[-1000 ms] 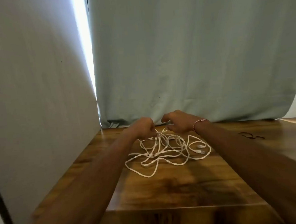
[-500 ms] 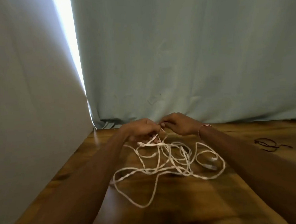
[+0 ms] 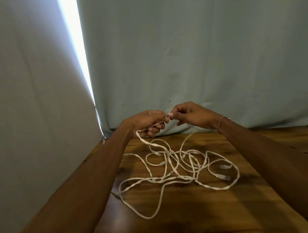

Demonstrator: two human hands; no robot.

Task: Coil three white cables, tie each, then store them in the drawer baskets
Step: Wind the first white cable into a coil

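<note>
Head view shows the white cables (image 3: 178, 170) as flat, pale cords lying in a loose tangle of overlapping loops on the wooden table (image 3: 236, 210), several plug ends visible among them. The left hand (image 3: 146, 123) and right hand (image 3: 193, 116), raised above the far edge, meet fingertip to fingertip, each pinching a strand that trails down into the pile. A bracelet (image 3: 221, 122) circles the right wrist. Pale blue-green curtains (image 3: 190, 51) hang behind, with a bright slit of daylight (image 3: 75, 54) between them.
</note>
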